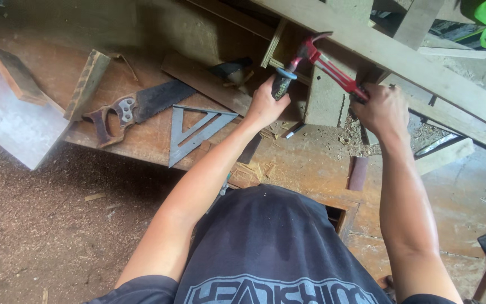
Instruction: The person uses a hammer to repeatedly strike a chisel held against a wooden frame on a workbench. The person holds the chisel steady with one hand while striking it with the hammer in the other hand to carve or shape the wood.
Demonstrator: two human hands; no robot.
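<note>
Dark shirt [271, 242], chisel [282, 83] blade hidden, hammer [324, 62] grip covered

A handsaw [136, 108] with a brown wooden handle lies on the workbench [310, 169] well to the left of the hands, and a grey metal speed square [195, 132] sits just below it, nearer the left hand; a short wood offcut [87, 83] leans beside the saw's handle. Sawdust and chips [355, 138] gather beneath the right hand; a long pale plank [400, 56] runs diagonally above it.
</note>
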